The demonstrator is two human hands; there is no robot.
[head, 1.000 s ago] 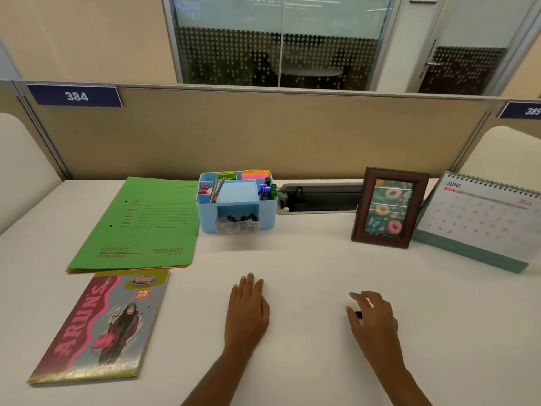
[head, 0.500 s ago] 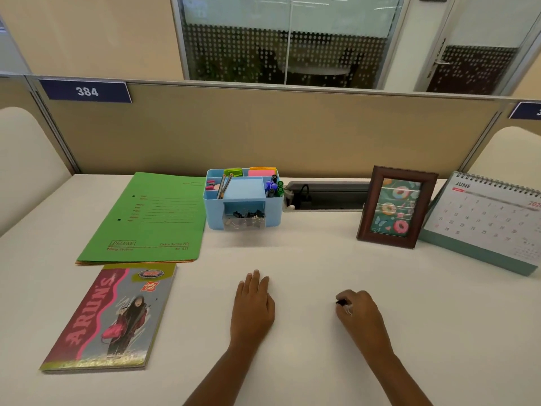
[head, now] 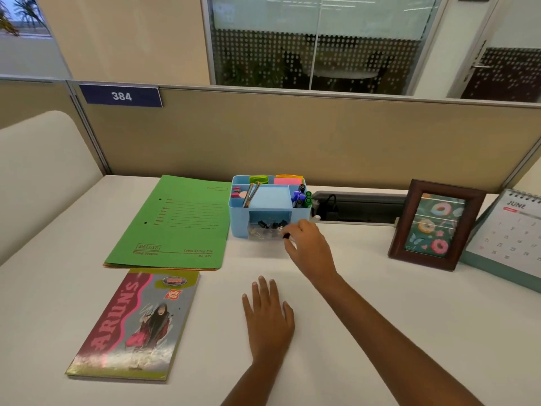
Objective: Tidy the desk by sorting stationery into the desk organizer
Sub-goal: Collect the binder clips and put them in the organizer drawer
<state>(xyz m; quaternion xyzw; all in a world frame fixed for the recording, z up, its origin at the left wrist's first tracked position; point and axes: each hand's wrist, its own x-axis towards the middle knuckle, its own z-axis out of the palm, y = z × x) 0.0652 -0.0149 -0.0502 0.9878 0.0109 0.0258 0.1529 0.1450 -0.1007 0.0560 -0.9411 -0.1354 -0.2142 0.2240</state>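
Observation:
A light blue desk organizer (head: 260, 200) stands at the back of the white desk. It holds pens, markers, sticky notes and, in its clear front drawer (head: 265, 231), several binder clips. My right hand (head: 310, 247) is stretched out to the drawer's right front corner and pinches a small black binder clip (head: 286, 236) in its fingertips. My left hand (head: 269, 317) lies flat on the desk, fingers straight, holding nothing.
A green file folder (head: 175, 224) lies left of the organizer, with a colourful notebook (head: 137, 323) in front of it. A framed picture (head: 434, 224) and a desk calendar (head: 509, 235) stand at the right. A cable slot (head: 357, 206) sits behind, against the beige partition.
My right hand picked a small black clip off the desk, then moved forward and left to the organizer's drawer. The left hand stayed flat in place.

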